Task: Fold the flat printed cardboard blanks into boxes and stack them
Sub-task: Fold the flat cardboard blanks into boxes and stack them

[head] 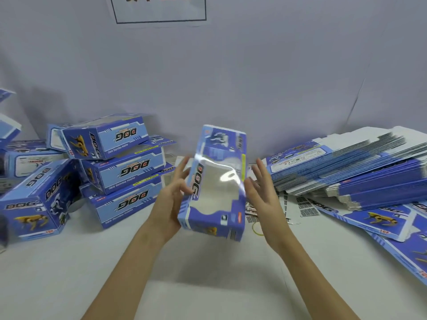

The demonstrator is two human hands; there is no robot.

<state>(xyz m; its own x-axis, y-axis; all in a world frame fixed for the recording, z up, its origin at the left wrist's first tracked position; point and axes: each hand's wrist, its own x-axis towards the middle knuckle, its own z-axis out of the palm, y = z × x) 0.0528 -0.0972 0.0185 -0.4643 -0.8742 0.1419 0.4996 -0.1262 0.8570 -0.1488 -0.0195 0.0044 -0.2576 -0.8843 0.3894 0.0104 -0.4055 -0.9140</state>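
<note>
Head view, forward-down, close over table (208, 285)

white table (208, 285): folded boxes (122, 176) stacked left, flat blanks (351, 172) piled right, yellow rubber band (257, 228) between.

A white bench (69, 285) meets a pale grey-blue wall (277, 65) under even light; a black-bordered paper sign (159, 10) hangs at top.

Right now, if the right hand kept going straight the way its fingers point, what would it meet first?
The right hand points up and away beside the folded box. Straight on it would probably pass the box and first reach the pile of flat blanks, though depth is unclear.
</note>
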